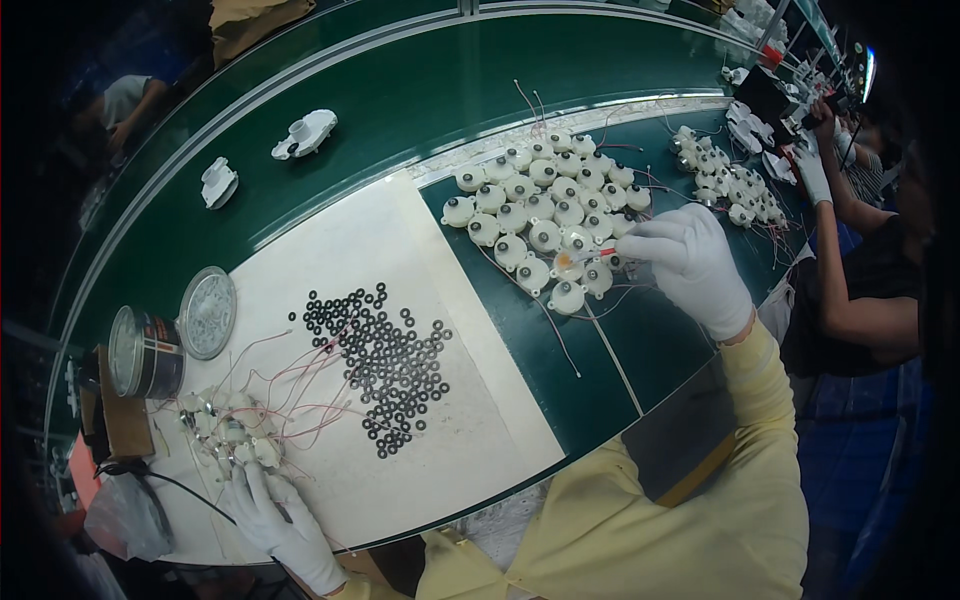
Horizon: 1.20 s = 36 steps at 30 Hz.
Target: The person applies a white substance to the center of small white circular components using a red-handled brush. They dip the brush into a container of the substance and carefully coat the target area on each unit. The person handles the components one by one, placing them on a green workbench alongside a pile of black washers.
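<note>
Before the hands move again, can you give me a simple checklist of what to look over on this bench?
1. Right hand has its brush-like tool: ok, held between the fingers.
2. Tool tip is near the upright white parts: ok, it is over that group in the picture.
3. Left hand grips a part from the left pile: cannot tell; the fingers reach its edge.
4. Pink wires are clear of the black rings: not ok, some ends overlap the rings.
5. Rings are on the pale sheet: ok, though scattered.
6. Tool tip is wet: cannot tell, too small.
</note>
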Available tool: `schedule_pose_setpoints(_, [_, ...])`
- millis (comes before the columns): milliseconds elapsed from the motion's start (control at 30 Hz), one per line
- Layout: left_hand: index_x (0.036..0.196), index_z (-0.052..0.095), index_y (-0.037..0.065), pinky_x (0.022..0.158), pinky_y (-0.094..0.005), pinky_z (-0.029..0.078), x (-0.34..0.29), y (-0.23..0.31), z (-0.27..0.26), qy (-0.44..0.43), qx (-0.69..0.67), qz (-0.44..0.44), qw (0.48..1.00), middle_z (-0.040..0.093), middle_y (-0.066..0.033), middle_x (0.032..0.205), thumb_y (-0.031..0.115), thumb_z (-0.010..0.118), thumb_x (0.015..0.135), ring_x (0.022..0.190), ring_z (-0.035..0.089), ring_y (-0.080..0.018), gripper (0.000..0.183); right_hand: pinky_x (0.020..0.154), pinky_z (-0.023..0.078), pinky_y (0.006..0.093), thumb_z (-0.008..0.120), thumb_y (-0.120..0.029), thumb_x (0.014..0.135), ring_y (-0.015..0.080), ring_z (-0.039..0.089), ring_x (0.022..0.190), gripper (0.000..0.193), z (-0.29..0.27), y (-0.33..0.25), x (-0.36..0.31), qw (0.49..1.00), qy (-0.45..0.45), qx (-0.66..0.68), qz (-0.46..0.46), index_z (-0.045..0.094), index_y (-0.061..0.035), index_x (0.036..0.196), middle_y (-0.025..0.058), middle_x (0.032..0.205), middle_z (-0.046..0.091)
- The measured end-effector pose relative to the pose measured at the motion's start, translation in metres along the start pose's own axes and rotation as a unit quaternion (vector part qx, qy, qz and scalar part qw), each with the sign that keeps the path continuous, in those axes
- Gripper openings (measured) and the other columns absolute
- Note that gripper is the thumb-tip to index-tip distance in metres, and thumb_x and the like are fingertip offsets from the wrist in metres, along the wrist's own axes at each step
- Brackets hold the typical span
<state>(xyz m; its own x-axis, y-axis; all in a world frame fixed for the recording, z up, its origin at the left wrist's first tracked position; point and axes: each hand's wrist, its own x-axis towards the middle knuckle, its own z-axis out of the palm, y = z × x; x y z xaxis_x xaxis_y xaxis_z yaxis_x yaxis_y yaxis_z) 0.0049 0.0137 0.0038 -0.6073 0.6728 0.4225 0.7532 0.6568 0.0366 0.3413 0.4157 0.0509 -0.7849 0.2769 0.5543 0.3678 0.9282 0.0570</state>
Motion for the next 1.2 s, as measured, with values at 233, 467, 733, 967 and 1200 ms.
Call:
schedule_pose_setpoints(233, [0.135, 0.055, -0.001, 0.111, -0.0582, 0.034, -0.001, 0.0, 0.0, 0.007, -0.004, 0.007, 1.0, 0.057, -0.0256, 0.135, 0.016, 0.054, 0.09, 0.124, 0.051, -0.0458, 0.048, 0.081, 0.046, 0.0369, 0.066, 0.003, 0.066, 0.0221, 0.064, 0.089, 0.04, -0.007, 0.004, -0.003, 1.0, 0.005, -0.006, 0.015, 0.075, -0.0198, 0.098, -0.002, 0.092, 0.071])
schedule_pose_setpoints(467, [0.135, 0.056, 0.0, 0.111, -0.0576, 0.035, 0.0, 0.001, -0.002, 0.009, -0.003, 0.008, 1.0, 0.057, -0.0257, 0.135, 0.015, 0.054, 0.092, 0.124, 0.052, -0.0462, 0.046, 0.081, 0.046, 0.0366, 0.066, 0.002, 0.067, 0.0215, 0.064, 0.089, 0.038, -0.004, 0.0, 0.004, 1.0, 0.019, -0.005, 0.004, 0.075, -0.0195, 0.097, -0.0014, 0.093, 0.072])
schedule_pose_setpoints(733, [0.131, 0.058, -0.002, 0.109, -0.0567, 0.037, 0.0, 0.002, 0.001, 0.012, -0.004, -0.007, 1.0, 0.058, -0.0262, 0.133, 0.014, 0.056, 0.093, 0.121, 0.053, -0.0472, 0.041, 0.081, 0.047, 0.037, 0.066, 0.003, 0.068, 0.0228, 0.064, 0.089, 0.042, -0.011, 0.002, -0.007, 1.0, 0.011, -0.018, 0.02, 0.075, -0.0185, 0.102, 0.0004, 0.095, 0.071])
schedule_pose_setpoints(967, [0.134, 0.058, -0.002, 0.107, -0.0489, 0.04, -0.001, -0.003, 0.002, 0.001, -0.01, -0.002, 1.0, 0.054, -0.0233, 0.139, 0.011, 0.058, 0.095, 0.126, 0.051, -0.0415, 0.041, 0.078, 0.049, 0.0372, 0.064, 0.004, 0.073, 0.0259, 0.064, 0.084, 0.041, -0.024, -0.005, -0.028, 0.991, -0.002, 0.047, 0.125, 0.076, -0.0161, 0.105, 0.0043, 0.092, 0.072])
schedule_pose_setpoints(1200, [0.132, 0.059, -0.002, 0.107, -0.0507, 0.04, -0.001, 0.0, 0.002, 0.012, -0.013, -0.005, 1.0, 0.055, -0.0244, 0.136, 0.01, 0.058, 0.095, 0.124, 0.051, -0.0432, 0.04, 0.074, 0.051, 0.0366, 0.064, 0.003, 0.076, 0.0266, 0.066, 0.072, 0.031, -0.025, -0.014, -0.035, 0.975, -0.03, 0.128, 0.18, 0.077, -0.0114, 0.1, 0.0078, 0.076, 0.071])
